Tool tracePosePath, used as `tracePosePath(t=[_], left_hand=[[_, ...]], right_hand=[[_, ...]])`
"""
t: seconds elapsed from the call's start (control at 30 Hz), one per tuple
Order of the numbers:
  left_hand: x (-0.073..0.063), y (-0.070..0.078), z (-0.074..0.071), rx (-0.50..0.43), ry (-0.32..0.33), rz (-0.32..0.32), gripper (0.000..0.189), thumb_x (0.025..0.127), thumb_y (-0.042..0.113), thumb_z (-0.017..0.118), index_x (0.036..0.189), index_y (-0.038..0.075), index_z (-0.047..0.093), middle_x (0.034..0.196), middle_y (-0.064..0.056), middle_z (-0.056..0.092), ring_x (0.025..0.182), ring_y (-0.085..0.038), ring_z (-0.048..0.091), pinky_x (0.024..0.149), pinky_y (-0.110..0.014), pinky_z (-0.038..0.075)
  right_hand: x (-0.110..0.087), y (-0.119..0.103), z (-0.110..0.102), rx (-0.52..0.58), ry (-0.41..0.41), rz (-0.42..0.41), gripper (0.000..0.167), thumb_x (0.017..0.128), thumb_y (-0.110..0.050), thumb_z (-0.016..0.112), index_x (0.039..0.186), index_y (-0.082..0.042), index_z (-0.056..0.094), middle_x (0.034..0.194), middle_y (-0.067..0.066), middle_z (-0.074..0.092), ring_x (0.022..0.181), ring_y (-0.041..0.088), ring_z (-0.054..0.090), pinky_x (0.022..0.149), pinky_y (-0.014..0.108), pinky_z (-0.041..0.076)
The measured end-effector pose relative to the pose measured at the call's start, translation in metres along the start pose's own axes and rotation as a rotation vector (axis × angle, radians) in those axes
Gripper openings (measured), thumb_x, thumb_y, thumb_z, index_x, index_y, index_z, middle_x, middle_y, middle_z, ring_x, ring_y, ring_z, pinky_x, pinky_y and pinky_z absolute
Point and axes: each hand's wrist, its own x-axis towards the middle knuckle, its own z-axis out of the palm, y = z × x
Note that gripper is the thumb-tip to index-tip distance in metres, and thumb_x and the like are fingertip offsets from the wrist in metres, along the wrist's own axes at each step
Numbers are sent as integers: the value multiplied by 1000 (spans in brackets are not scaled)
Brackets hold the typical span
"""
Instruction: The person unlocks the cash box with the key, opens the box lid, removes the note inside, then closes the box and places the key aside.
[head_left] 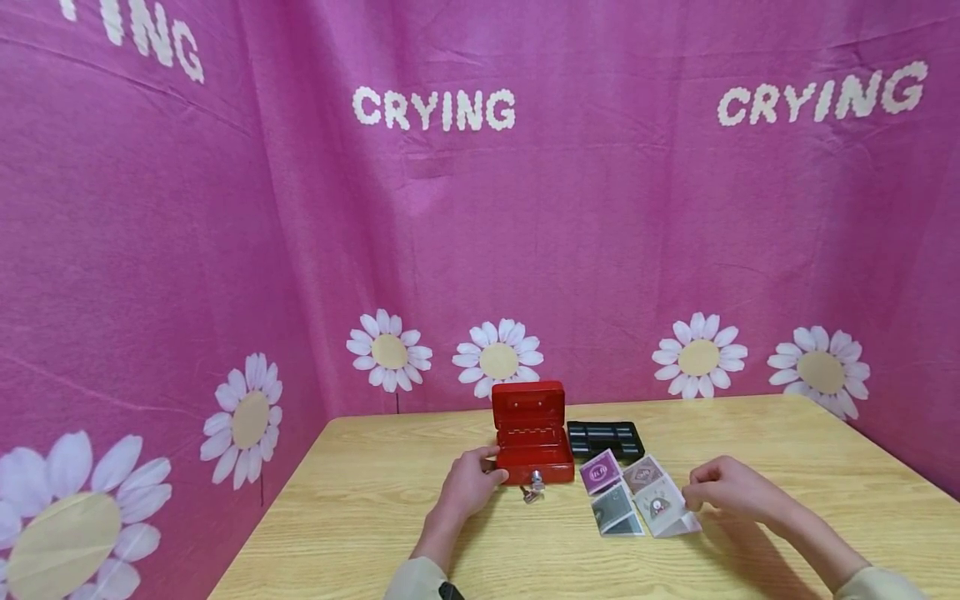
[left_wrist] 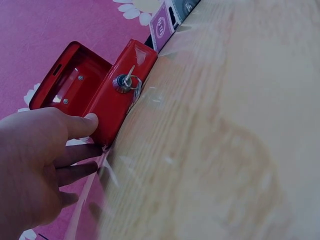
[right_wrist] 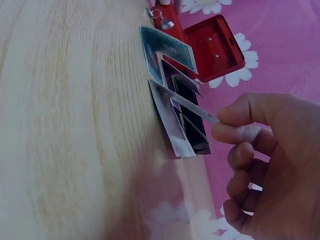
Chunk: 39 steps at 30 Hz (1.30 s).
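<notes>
A small red cash box (head_left: 517, 475) stands with its lid (head_left: 528, 406) raised and a key ring (head_left: 531, 495) hanging at its front lock (left_wrist: 121, 83). My left hand (head_left: 471, 483) rests against the box's left side, thumb on the front corner and fingers stretched along the wall. To the right of the box lie several folded printed paper notes: a purple one (head_left: 599, 473), a grey one (head_left: 611, 510), a brown one (head_left: 643, 472) and a pale one (head_left: 657, 510). My right hand (head_left: 731, 490) pinches the raised edge of the pale note between thumb and index finger.
A black compartment tray (head_left: 604, 437) sits behind the notes, right of the cash box. All of this is on a light wooden table (head_left: 360, 492). A pink curtain (head_left: 585, 225) with daisies hangs behind the table and along its left side.
</notes>
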Motion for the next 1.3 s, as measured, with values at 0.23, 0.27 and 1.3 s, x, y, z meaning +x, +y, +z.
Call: tracePosePath(t=[0.23, 0.27, 1.3], left_hand=[[0, 1, -1, -1, 2, -9, 44, 92, 10, 69, 134, -1, 60, 113, -14, 72, 99, -24, 68, 92, -47, 53], [0, 1, -1, 2, 3, -9, 44, 92, 10, 69, 134, -1, 60, 114, -14, 72, 99, -23, 68, 91, -47, 53], [2, 1, 0, 24, 9, -39, 45, 92, 12, 70, 134, 2, 60, 115, -12, 72, 98, -21, 66, 93, -46, 53]], right_hand=[[1, -6, -4, -70, -1, -51, 22, 77, -13, 62, 65, 2, 50, 55, -13, 27, 50, 0, 25, 46, 19, 19], [2, -5, -4, -71, -5, -54, 22, 77, -12, 62, 65, 2, 50, 55, -14, 27, 49, 0, 24, 45, 18, 18], [2, -9, 1, -116, -124, -139, 21, 78, -14, 79, 93, -8, 66, 74, -2, 48, 66, 4, 42, 56, 22, 33]])
